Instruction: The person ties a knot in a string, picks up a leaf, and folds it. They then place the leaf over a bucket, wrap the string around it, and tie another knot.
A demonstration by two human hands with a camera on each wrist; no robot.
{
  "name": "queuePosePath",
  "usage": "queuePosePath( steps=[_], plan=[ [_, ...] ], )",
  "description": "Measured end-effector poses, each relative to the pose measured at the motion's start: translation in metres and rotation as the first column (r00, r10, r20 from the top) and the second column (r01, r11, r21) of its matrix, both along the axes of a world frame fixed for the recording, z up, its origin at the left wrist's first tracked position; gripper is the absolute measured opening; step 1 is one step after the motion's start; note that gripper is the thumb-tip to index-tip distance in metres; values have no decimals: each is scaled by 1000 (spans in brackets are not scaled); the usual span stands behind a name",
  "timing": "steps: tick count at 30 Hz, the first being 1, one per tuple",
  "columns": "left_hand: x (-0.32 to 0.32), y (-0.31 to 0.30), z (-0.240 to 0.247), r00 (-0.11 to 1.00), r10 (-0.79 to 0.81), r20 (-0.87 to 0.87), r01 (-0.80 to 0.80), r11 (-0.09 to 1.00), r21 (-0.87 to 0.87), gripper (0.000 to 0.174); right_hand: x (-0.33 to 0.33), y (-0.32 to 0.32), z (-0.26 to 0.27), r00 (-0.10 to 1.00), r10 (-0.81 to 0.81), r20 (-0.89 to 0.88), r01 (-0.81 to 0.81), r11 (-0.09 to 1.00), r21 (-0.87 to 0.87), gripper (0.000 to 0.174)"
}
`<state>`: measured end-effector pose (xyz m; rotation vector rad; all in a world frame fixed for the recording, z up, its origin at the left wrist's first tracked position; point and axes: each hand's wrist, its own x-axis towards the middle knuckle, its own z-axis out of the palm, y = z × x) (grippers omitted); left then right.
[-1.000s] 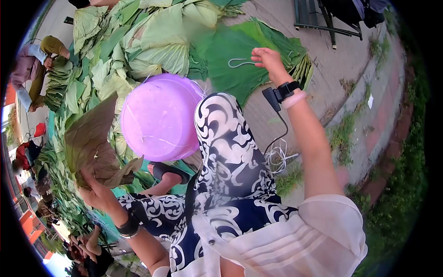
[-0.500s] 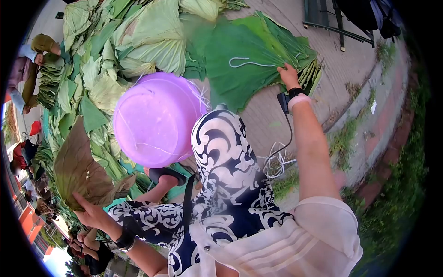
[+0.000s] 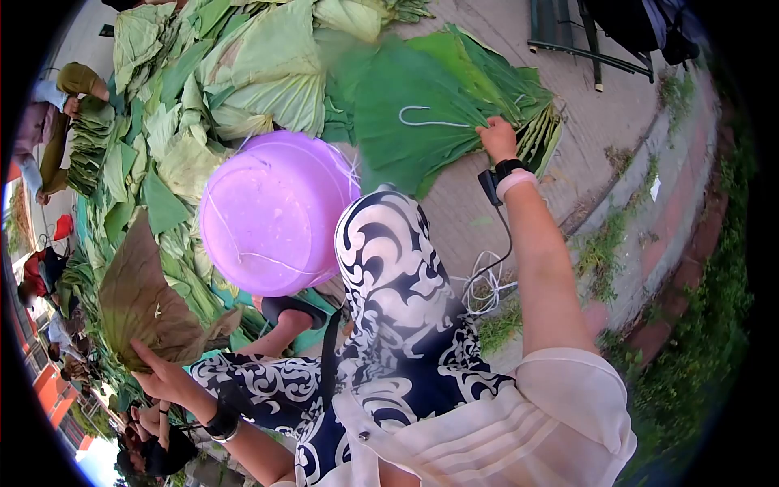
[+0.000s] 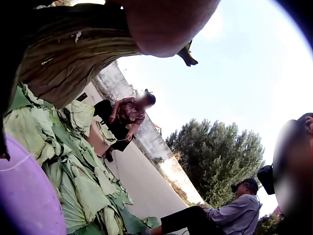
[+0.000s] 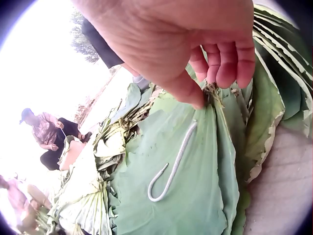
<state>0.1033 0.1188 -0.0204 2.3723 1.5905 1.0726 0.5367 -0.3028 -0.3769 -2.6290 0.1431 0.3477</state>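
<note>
A stack of folded green leaves (image 3: pixel 414 114) lies on the pavement, a pale hooked needle or wire (image 5: pixel 171 169) resting across its top leaf. The right hand (image 3: pixel 497 140) pinches the gathered stem end of the stack; in the right wrist view the thumb and curled fingers (image 5: pixel 227 63) meet at the stems. At lower left the left hand (image 3: pixel 166 377) grips a brownish dried leaf (image 3: pixel 146 300) by its edge, thumb on top. The same brown leaf (image 4: pixel 78 54) hangs from that hand (image 4: pixel 164 24) in the left wrist view.
An upturned purple basin (image 3: pixel 272 211) stands by the knee. Pale leaves (image 3: pixel 260 65) cover the ground beyond. White string (image 3: pixel 485 292) lies coiled on the pavement; a folding stool frame (image 3: pixel 592 53) is at upper right. Several people sit around, one in grey (image 4: pixel 237 213).
The right hand has come down from above the leaf stack and taken hold of its stem end. The left hand, with the brown leaf, has shifted slightly down and left.
</note>
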Motion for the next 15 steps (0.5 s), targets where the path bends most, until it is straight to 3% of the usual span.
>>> queuePosePath(
  steps=[9,12,15],
  plan=[
    [-16,-7,2,998,-14,54,14,1000,9,44,-6,-7,-16,996,59,61,-64,995,75,29],
    [-22,-10,4,999,10,45,-10,1000,-6,45,-6,-4,-21,996,-24,-91,45,972,232,29],
    [-21,-16,7,999,23,32,-23,1000,2,45,-8,4,-6,984,15,-180,37,958,284,28]
  ],
)
